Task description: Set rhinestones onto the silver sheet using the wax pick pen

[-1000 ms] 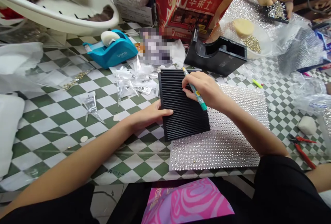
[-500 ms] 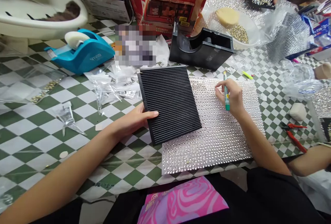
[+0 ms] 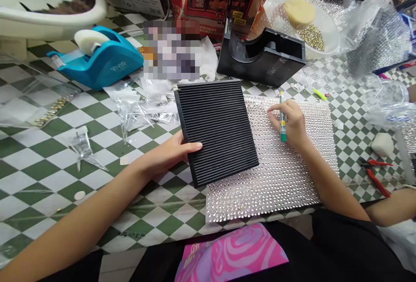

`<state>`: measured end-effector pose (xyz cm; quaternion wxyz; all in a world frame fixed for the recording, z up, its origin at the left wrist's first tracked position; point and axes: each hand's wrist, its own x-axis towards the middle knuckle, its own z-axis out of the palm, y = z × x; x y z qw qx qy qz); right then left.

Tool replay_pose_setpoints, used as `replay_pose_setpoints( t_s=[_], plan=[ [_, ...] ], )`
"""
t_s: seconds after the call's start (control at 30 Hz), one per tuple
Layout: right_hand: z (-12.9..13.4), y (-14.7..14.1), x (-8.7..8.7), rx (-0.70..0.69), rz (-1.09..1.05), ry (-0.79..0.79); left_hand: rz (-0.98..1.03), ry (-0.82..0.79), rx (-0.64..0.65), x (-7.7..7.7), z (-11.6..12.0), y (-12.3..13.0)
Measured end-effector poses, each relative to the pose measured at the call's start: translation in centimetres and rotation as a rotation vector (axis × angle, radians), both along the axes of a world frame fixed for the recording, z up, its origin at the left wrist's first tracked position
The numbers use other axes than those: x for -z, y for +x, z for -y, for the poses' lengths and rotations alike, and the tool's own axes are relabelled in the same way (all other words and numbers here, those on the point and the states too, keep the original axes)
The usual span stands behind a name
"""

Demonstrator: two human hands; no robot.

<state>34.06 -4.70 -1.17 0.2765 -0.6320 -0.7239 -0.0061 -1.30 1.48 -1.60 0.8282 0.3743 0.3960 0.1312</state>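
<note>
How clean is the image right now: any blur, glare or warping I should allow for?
Head view: a pixelated patch hides detail behind the ridged black board; head view: bright glints speckle the studded sheet; head view: the white basket looks stretched near the corner.

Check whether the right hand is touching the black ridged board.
Apart. In the head view, a strip of the studded sheet shows plainly between the right hand and the black ridged board.

The checkered tablecloth (image 3: 107, 143) bears a blue tape dispenser (image 3: 104, 60) at ten o'clock. A rhinestone sheet (image 3: 273, 178) and pliers (image 3: 377, 180) lie toward four.
</note>
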Motion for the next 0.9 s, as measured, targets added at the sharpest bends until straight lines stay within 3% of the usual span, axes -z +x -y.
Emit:
replay_pose_setpoints(
  t_s=[0.67,0.77,0.9],
  plan=[
    [0.0,-0.1,-0.1,-0.01,-0.085,0.07,-0.031,-0.018,-0.038,0.2,0.0,-0.2],
    [0.1,-0.2,-0.1,-0.023,-0.078,0.114,-0.032,-0.003,-0.047,-0.3,-0.3,-0.1],
    [0.3,-0.1,-0.3,-0.007,-0.031,0.169,-0.057,0.092,-0.129,-2.2,-0.5,-0.3]
  ],
)
